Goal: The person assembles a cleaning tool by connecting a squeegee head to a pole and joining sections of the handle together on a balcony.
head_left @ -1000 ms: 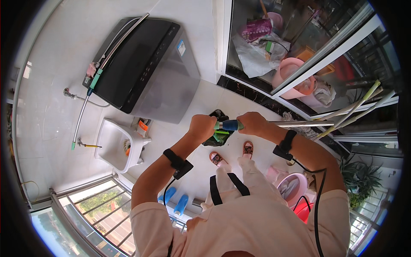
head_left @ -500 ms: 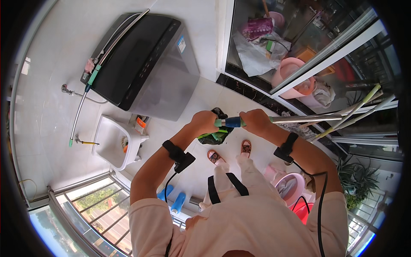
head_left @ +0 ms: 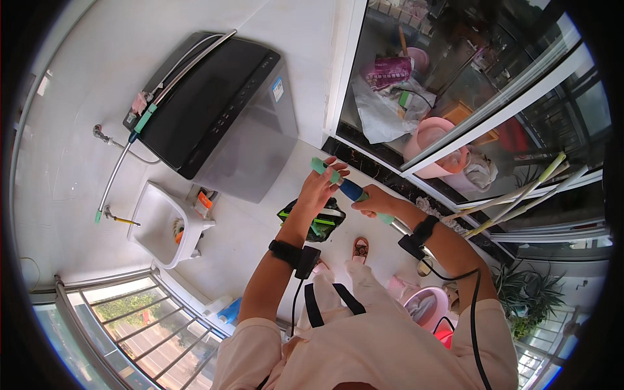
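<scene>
The left hand (head_left: 320, 185) wraps loosely around the soft green end grip of a pole (head_left: 352, 190), fingers bent over it with small gaps between them. The right hand (head_left: 374, 200) is curled firmly around the same pole, just past its smooth blue collar. The pole slants through the air above the floor (head_left: 273, 253), its silvery metal tube running under the right forearm.

Below the hands, a bin (head_left: 320, 229) lined with crinkled black plastic shows a bright green strip. Brown patterned sandals are on the person's feet, on the pale, glossy floor. A round pink bucket (head_left: 437, 309) stands beside the person's right leg.

Over to the left is a washer (head_left: 247, 156), boxy and grey, with a shiny black lid. A second pole (head_left: 188, 68), metal with a green and blue joint, lies along the lid's back edge and reaches down past its corner. Near that corner, a white basin (head_left: 146, 211) curves out with a rounded rim.

To the right, glass doors (head_left: 455, 84) rise from a veined black sill; a stringy grey tangle (head_left: 432, 209) lies near slim yellow-green canes (head_left: 530, 188).
</scene>
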Demonstrator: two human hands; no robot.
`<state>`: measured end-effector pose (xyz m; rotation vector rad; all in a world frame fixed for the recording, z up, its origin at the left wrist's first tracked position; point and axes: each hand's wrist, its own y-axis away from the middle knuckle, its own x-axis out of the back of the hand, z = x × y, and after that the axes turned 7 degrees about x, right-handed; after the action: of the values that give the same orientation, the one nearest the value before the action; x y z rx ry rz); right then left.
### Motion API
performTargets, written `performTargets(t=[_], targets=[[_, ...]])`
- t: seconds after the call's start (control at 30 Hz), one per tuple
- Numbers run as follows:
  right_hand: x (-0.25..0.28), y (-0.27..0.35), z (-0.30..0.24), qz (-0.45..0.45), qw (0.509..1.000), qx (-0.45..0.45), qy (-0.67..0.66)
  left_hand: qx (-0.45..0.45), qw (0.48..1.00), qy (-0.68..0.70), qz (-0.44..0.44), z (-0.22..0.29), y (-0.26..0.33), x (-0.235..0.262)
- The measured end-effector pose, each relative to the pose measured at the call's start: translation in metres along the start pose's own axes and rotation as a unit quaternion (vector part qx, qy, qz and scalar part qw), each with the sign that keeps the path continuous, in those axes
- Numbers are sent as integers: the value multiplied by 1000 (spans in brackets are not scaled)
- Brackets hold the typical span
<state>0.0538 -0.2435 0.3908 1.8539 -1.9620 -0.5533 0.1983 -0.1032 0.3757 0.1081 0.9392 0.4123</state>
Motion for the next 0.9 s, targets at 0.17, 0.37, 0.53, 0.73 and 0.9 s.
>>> performTargets(t=[0.17, 0.37, 0.53, 0.73, 0.9], targets=[[-10, -14, -27, -101, 989, -6, -109, -81, 985, 102, -115, 30, -26, -6], [-19, -5, -36, -199, 951, -57, -230, -77, 966, 73, -235, 68, -15, -21], [-30, -5, -38, -93, 988, 45, -116, -111, 986, 58, -107, 74, -4, -31], [-40, -13, -41, 131, 972, 151, 121, -162, 985, 65, 16, 80, -3, -43], [-28, -31, -30, 309, 854, 261, 327, -228, 952, 79, 189, 72, -16, -64]])
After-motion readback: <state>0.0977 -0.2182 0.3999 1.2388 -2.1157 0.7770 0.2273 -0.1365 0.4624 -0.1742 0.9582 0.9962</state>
